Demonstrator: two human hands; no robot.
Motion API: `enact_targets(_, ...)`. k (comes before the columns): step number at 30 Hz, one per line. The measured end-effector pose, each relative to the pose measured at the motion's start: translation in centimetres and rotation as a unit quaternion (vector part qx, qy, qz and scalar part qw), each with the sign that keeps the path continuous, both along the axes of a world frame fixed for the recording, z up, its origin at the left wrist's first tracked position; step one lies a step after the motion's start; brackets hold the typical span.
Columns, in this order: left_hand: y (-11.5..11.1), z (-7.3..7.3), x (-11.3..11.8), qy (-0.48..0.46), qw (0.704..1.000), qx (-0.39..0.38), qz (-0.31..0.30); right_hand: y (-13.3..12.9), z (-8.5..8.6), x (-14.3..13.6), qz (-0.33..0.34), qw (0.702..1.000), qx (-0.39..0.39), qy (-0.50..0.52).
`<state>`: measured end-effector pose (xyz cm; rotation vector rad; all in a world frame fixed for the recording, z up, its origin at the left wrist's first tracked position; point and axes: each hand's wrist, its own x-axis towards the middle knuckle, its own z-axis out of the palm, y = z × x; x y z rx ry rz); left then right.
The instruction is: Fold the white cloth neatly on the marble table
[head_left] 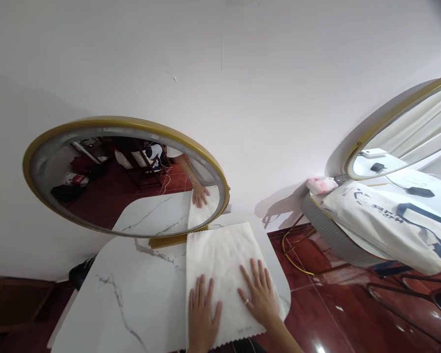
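A cream cloth (224,255) with zigzag-cut edges lies on the right part of a white marble-patterned table (95,304). Small dark print shows near its front edge. My left hand (203,314) rests flat on the cloth's left side, thumb apart from the other fingers. On the right side of the cloth, my right hand (259,294) lies palm down with its fingers spread and a ring on one finger. Neither hand grips anything. The cloth looks mostly flat, with slight wrinkles.
A round gold-framed mirror (125,120) stands at the table's back, reflecting a hand and the room. To the right, a second table (327,225) bears a printed cloth bag (382,220), a tissue pack (321,185), a black adapter (421,191) and another round mirror (419,127).
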<state>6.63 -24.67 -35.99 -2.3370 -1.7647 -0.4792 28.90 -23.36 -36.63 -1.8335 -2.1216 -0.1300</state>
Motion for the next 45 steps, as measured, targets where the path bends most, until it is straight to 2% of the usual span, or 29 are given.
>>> enact_targets(3,0.4,0.0,1.3,-0.006,1.0,-0.003,-0.006,0.1,0.0,1.3,0.001,1.0,0.003,-0.012)
enact_targets(8,1.8,0.7,4.8,0.005,0.999,-0.007,-0.045,-0.2,-0.4,4.9,-0.032,0.999,0.011,-0.011)
enact_targets(12,2.1,1.1,5.2,-0.008,0.998,-0.018,-0.061,-0.3,-0.6,5.4,-0.049,0.999,0.011,-0.001)
enact_targets(17,1.4,1.1,2.1,0.0,0.999,-0.026,-0.028,-0.1,-0.3,2.1,-0.024,1.0,0.007,-0.003)
enact_targets(22,0.0,0.4,-3.2,0.006,1.0,-0.018,0.01,0.0,0.2,-3.6,0.002,1.0,0.002,0.001)
enact_targets(25,0.2,0.1,-6.1,-0.02,0.999,-0.018,0.022,-0.1,0.3,-6.1,0.008,1.0,0.005,0.008)
enact_targets(27,1.7,0.4,-6.9,-0.056,0.998,-0.013,0.037,-0.2,0.3,-6.6,0.013,1.0,0.004,0.009)
enact_targets(29,4.5,1.0,-6.4,-0.087,0.995,-0.009,0.037,-0.3,0.3,-6.4,0.016,1.0,0.001,0.008)
enact_targets(31,8.2,1.6,-4.6,-0.09,0.996,-0.019,-0.008,-0.5,0.2,-5.8,0.015,1.0,0.0,0.007)
enact_targets(34,13.3,1.8,-1.1,-0.055,0.989,-0.054,-0.124,-0.7,0.1,-5.2,0.007,1.0,-0.004,0.007)
enact_targets(36,15.5,1.5,0.6,-0.04,0.984,-0.07,-0.162,-0.9,0.0,-5.2,-0.002,1.0,-0.008,0.009)
enact_targets(38,16.5,1.1,1.1,-0.04,0.982,-0.073,-0.167,-0.9,0.1,-5.5,-0.013,1.0,-0.011,0.014)
enact_targets(41,16.7,0.6,-0.3,-0.038,0.981,-0.069,-0.179,-0.9,0.3,-6.6,-0.018,1.0,-0.014,0.019)
enact_targets(45,16.4,0.6,-5.2,-0.025,0.986,-0.065,-0.149,-0.9,0.6,-9.4,0.028,0.999,-0.019,0.025)
